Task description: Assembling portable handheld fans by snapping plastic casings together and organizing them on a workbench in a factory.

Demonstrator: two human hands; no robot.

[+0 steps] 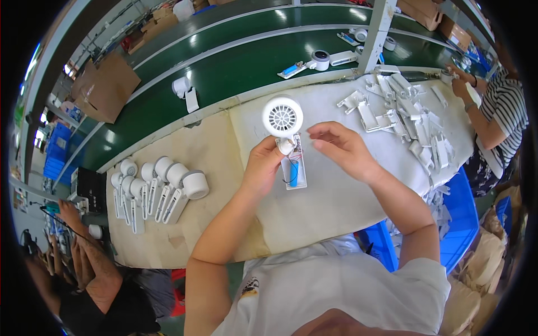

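Observation:
A small white handheld fan is in front of me, its round grille facing up. Its handle is uncovered, showing a blue cylindrical battery, thin wires and a small circuit board near the neck. My left hand grips the fan at the neck and the handle's left side. Just right of the neck, my right hand is held with thumb and forefinger apart, and I see nothing between them. Loose white plastic handle shells lie in a pile to the right.
Several assembled white fans stand in a cluster at left. Beyond the table, a green conveyor carries more fans, some with uncovered batteries. A metal post rises at the table's far edge. Blue bins sit at lower right. Co-workers are at both sides.

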